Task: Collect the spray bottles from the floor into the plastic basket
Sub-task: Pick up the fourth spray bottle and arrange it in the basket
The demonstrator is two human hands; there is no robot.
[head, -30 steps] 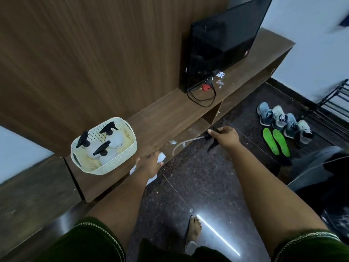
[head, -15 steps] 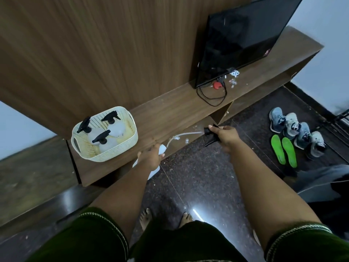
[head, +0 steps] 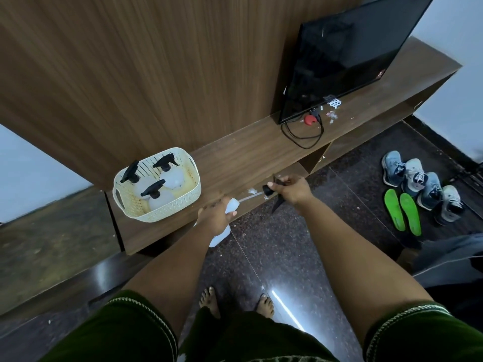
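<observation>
While left fingers (head: 230, 215) grip the bottle (head: 220, 235), right fingers (head: 283, 188) hold its sprayer head (head: 269, 190); basket (head: 180, 205) just beside.

Dim indoor light; glare streak on floor (head: 261, 246); wide-angle edge distortion.

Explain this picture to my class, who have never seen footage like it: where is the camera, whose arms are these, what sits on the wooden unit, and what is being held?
The camera is worn on a person's head, looking down, so the arms are the wearer's own. The left hand grips a white bottle body. The right hand holds its black spray head, unscrewed, with the thin tube running back to the bottle. On the wooden unit stands a cream plastic basket with three spray bottles inside, and further right a television with a cable. Shoes and green insoles lie on the dark floor.
</observation>
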